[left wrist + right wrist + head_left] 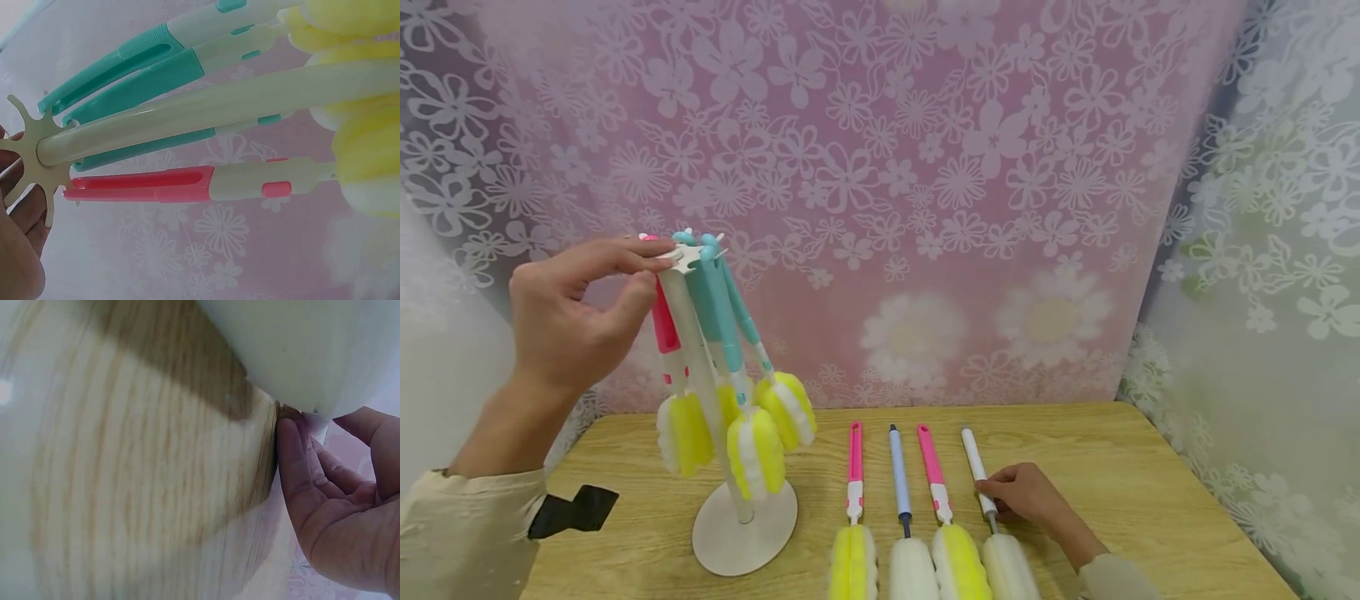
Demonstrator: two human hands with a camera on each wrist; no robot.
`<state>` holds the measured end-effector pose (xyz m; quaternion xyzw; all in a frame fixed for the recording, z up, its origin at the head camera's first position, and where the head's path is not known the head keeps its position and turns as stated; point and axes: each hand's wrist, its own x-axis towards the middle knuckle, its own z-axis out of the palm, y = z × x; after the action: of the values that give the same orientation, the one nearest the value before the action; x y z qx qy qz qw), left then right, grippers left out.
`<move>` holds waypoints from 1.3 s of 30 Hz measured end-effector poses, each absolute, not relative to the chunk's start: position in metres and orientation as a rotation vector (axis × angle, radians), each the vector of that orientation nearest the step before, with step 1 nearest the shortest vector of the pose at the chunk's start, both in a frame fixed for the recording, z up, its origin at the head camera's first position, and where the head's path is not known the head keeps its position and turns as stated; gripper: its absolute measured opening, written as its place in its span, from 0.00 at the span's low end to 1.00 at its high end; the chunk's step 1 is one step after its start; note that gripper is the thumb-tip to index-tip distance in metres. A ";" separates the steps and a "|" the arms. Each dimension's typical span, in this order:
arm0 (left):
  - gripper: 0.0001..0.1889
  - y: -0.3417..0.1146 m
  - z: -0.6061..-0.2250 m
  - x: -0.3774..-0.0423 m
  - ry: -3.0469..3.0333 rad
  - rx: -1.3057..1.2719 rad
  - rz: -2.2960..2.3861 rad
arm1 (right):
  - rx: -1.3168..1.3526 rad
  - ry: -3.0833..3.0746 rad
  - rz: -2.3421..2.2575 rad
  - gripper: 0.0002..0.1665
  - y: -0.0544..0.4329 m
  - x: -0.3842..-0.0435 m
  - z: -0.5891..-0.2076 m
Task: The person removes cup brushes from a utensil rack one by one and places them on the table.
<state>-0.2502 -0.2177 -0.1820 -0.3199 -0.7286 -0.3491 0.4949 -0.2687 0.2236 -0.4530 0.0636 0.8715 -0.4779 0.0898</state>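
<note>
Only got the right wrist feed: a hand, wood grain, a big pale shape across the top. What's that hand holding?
Observer: Head view shows the right hand pinching the handle of the white-handled brush, rightmost in a row of four.

Operator: Copy. Other hand?

Observer: The left hand holds the hooked top of a pale stand.

Operator: Anything hanging on it?

Observer: Four brushes: three teal-handled brushes and one pink-handled brush, clearest in the left wrist view.
</note>
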 end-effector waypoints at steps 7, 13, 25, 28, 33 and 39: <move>0.12 -0.218 -0.178 -0.246 -1.795 -0.779 -0.665 | 0.116 2.590 -1.440 0.20 0.229 -0.267 -0.454; 0.17 -0.217 -0.175 -0.239 -1.834 -0.750 -0.426 | 0.107 2.511 -1.552 0.24 0.238 -0.266 -0.455; 0.19 -0.193 -0.171 -0.216 -2.010 -0.506 -0.221 | -0.054 2.495 -1.734 0.26 0.229 -0.264 -0.381; 0.17 -0.193 -0.170 -0.213 -2.034 -0.473 -0.205 | -0.135 2.465 -1.796 0.27 0.208 -0.260 -0.357; 0.16 -0.190 -0.169 -0.217 -2.001 -0.444 -0.194 | -0.335 2.361 -1.927 0.27 0.158 -0.247 -0.313; 0.16 -0.186 -0.172 -0.228 -1.900 -0.420 -0.175 | -0.716 2.362 -1.898 0.20 0.093 -0.245 -0.284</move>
<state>-0.2283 -0.1864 -0.1724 -0.1782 -0.8059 -0.0741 0.5597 -0.2450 0.0927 -0.2844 -0.2298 0.7586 -0.6096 0.0140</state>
